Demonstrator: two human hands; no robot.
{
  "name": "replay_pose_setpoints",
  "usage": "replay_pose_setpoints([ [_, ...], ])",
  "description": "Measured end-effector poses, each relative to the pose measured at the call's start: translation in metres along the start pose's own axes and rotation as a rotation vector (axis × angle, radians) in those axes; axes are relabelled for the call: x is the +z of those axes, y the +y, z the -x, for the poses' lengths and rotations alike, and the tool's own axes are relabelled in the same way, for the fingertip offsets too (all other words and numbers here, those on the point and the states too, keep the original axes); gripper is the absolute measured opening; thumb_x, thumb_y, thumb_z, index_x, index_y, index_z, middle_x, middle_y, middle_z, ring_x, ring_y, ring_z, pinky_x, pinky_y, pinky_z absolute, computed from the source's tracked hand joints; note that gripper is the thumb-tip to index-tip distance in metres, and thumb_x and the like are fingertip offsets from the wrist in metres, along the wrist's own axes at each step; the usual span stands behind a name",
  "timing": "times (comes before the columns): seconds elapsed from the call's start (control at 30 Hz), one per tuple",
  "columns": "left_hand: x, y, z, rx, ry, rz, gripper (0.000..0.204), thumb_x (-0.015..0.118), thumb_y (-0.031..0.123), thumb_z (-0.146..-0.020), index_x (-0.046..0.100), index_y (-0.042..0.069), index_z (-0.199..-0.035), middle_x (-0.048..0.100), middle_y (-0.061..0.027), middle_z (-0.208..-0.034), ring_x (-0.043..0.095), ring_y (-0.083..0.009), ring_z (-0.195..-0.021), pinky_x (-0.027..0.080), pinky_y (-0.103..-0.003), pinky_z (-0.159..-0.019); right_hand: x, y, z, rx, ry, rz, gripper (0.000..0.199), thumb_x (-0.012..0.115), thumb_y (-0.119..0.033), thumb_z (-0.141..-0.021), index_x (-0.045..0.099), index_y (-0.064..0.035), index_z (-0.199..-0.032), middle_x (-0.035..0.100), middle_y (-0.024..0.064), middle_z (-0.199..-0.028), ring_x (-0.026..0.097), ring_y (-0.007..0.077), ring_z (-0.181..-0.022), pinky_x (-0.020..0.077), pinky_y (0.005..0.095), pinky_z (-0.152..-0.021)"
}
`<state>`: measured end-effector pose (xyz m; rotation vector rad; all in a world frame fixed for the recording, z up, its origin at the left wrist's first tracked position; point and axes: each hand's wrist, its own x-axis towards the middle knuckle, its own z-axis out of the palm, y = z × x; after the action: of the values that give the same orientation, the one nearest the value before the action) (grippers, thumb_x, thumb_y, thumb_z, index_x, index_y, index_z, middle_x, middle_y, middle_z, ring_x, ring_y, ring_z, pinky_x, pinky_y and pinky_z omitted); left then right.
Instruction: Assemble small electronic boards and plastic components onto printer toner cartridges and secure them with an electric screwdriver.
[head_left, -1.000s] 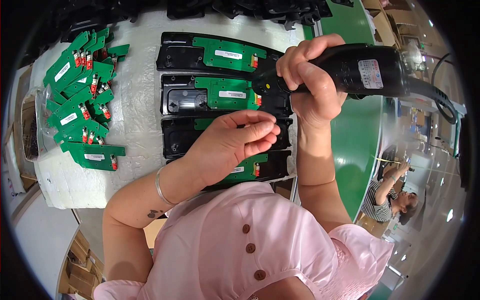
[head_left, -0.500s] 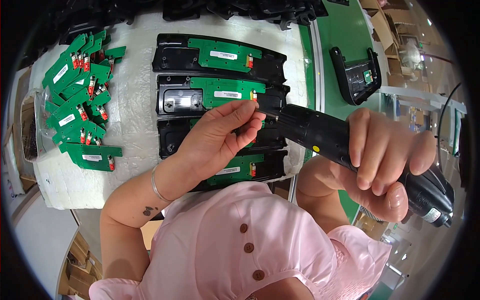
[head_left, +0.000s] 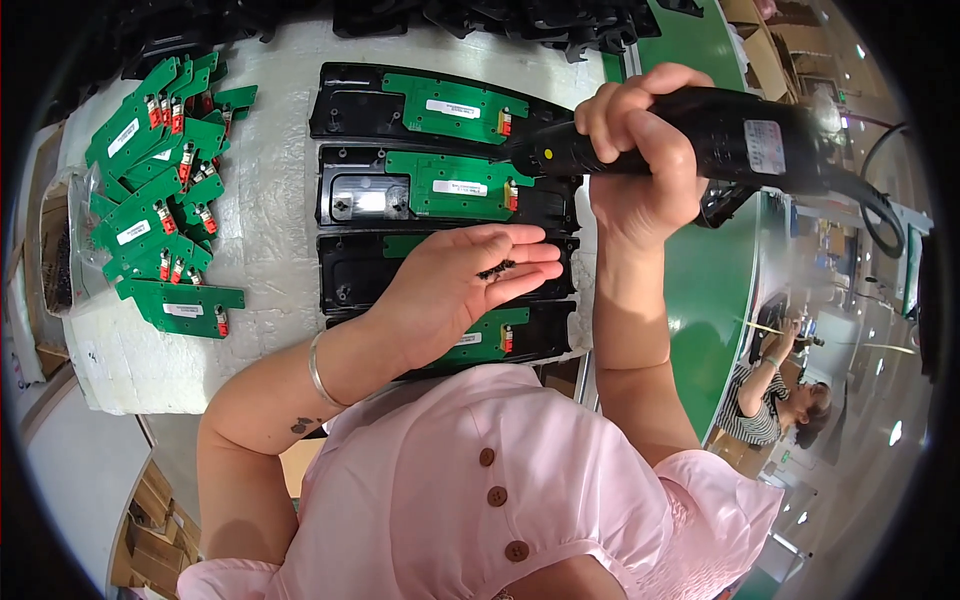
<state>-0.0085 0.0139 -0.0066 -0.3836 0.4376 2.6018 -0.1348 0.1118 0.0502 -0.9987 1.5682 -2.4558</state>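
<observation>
Right hand [head_left: 640, 160] back up near the top of the row, fist wrapped tight round the black electric screwdriver [head_left: 700, 140], tip laid over the right end of the second black housing [head_left: 345, 195], close beside the green circuit board [head_left: 450, 185] seated in it; touching or just above, cannot tell. Half a second ago same tool swung low and right, gripped near the person's chest, tip near the left fingertips; a second ago up high much as now. Reads as a dip to the left hand and a return to the board, probably with a screw on the tip, though the tip itself too small to check. Left hand [head_left: 460, 285] now turned palm up and flat over the third housing [head_left: 345, 270], fingers [head_left: 530, 265] spread loose and nearly straight, not pinching; small heap of dark screws [head_left: 495, 268] lying at the base of the fingers. Half a second ago those fingers bunched toward the tool tip. Judged: fastening of the second board in hand, top housing [head_left: 350, 100] with its board above it, two lower ones partly hidden under the left arm. Loose pile of green boards [head_left: 160, 210] on the white foam sheet [head_left: 270, 230] to the left, same place in all three views. Co-worker [head_left: 775, 380] seated far right, apart.
</observation>
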Motion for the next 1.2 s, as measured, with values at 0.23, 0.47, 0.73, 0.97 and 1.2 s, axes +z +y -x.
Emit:
replay_pose_setpoints([
  [0.23,-0.005,0.001,0.001,-0.019,-0.041,-0.078,0.021,0.045,0.016,-0.092,0.051,0.002,-0.106,0.060,-0.0138,-0.099,0.060,-0.0212,-0.092,0.049,-0.027,-0.077,0.001,0.005,-0.002,0.050,0.029,0.028,0.023,0.047,0.005,-0.067,0.046,0.0036,-0.090,0.049,0.0081,-0.058,0.044,0.0139,-0.045,0.0410,0.0280,-0.047],
  [0.47,0.004,0.006,0.004,0.001,0.007,-0.208,0.019,0.046,0.017,-0.092,0.053,0.003,-0.102,0.060,-0.0106,-0.096,0.060,-0.0183,-0.089,0.049,-0.026,-0.076,0.000,0.010,-0.006,0.090,0.003,0.031,0.019,0.049,0.006,-0.065,0.045,0.0023,-0.084,0.050,0.0086,-0.058,0.045,0.0134,-0.045,0.0427,0.0276,-0.048],
  [0.73,-0.002,0.010,-0.001,0.084,0.110,0.023,0.020,0.055,0.013,-0.087,0.056,0.002,-0.104,0.061,-0.0064,-0.095,0.060,-0.0127,-0.087,0.050,-0.021,-0.077,0.003,0.003,-0.007,0.098,-0.043,0.106,0.017,0.047,0.003,-0.068,0.045,-0.0003,-0.085,0.046,0.0066,-0.059,0.041,0.0134,-0.046,0.0398,0.0296,-0.050],
  [0.97,-0.004,0.015,-0.002,0.133,0.058,0.153,0.020,0.055,0.012,-0.087,0.057,0.001,-0.104,0.061,-0.0068,-0.095,0.060,-0.0129,-0.088,0.050,-0.020,-0.079,0.010,-0.076,0.001,-0.059,-0.287,-0.120,0.032,0.048,-0.001,-0.063,0.046,-0.0089,-0.095,0.044,-0.0062,-0.057,0.044,0.0067,-0.050,0.0340,0.0229,-0.056],
  [1.2,-0.009,0.012,-0.001,0.092,-0.085,0.177,0.018,0.054,0.014,-0.087,0.057,0.001,-0.100,0.061,-0.0061,-0.091,0.060,-0.0123,-0.086,0.051,-0.019,-0.077,0.014,-0.085,0.011,-0.021,-0.299,-0.144,0.021,0.052,-0.007,-0.064,0.039,-0.0103,-0.079,0.046,-0.0042,-0.060,0.048,0.0069,-0.052,0.0353,0.0211,-0.057],
])
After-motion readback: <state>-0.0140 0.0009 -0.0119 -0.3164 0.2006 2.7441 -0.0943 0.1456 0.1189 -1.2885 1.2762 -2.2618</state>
